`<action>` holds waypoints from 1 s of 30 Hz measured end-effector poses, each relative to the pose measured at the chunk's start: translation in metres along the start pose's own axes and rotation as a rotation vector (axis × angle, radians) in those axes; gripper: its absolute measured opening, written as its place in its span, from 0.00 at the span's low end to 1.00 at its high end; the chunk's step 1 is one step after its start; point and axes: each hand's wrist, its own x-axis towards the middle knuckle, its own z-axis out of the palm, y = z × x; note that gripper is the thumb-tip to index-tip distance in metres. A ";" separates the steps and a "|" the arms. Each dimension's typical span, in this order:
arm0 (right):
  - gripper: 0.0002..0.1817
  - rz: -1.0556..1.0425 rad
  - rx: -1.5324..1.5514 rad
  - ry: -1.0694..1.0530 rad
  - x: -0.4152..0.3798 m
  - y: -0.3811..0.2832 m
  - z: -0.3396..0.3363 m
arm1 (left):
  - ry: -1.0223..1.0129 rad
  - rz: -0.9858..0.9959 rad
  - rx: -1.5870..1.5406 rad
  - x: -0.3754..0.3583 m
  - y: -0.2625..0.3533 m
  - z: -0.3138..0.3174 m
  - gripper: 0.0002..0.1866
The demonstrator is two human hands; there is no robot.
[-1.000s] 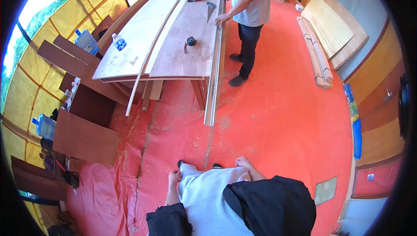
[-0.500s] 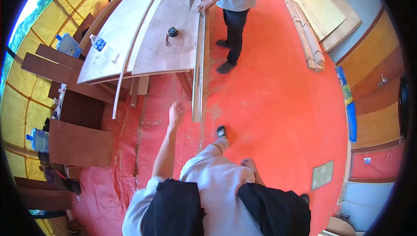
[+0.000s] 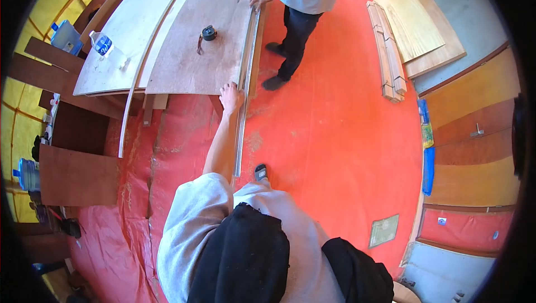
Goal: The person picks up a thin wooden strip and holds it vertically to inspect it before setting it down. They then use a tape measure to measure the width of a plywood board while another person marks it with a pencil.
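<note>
Bottle (image 3: 102, 44) stands on table (image 3: 127, 21), beyond left hand (image 3: 230, 100).

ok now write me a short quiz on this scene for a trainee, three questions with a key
1. Which of the camera wearer's own hands is at the silvery rail?
a) left
b) right
c) both
2. True or false: the plastic bottle is underneath the worktable.
3. Fill in the colour: the floor covering is ____.

Key:
1. a, the left hand.
2. False, it is on top.
3. Red.
</note>
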 end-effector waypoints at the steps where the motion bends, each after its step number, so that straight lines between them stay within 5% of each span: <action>1: 0.14 -0.035 0.001 -0.004 0.012 -0.001 0.000 | 0.002 -0.016 0.008 0.001 -0.001 0.003 0.17; 3: 0.15 -0.047 -0.031 -0.037 0.030 -0.032 -0.004 | 0.003 -0.047 0.025 0.000 -0.004 0.008 0.16; 5: 0.16 0.254 -0.216 -0.242 0.054 -0.101 -0.030 | 0.007 -0.073 0.033 0.000 0.002 0.005 0.14; 10: 0.19 0.364 0.018 -0.216 0.110 -0.154 -0.050 | -0.029 -0.123 0.015 0.006 -0.001 0.008 0.12; 30: 0.15 0.265 0.259 -0.081 0.159 -0.159 -0.059 | -0.035 -0.146 0.004 0.005 0.004 0.007 0.12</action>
